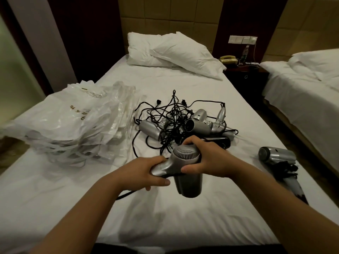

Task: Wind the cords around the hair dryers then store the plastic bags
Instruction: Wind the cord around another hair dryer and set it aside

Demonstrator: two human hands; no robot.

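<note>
Over a hotel bed [183, 226], a person's left hand [145, 173] gripped the handle and the right hand [207, 160] clasped the body of a silver hair dryer [185, 167], its cord apparently unwound. One wrapped dryer [280, 158] lay at right; several [198, 123] sat tangled in cords [170, 114]. The plastic bags [77, 118], their gold print unreadable, remained unstored.

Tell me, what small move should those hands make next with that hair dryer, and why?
Probably start wrapping the cord. The left hand grips the handle of the held hair dryer and the right hand holds its body, while its black cord trails loose onto the bed. The right hand could let go and draw that cord round the handle.
</note>
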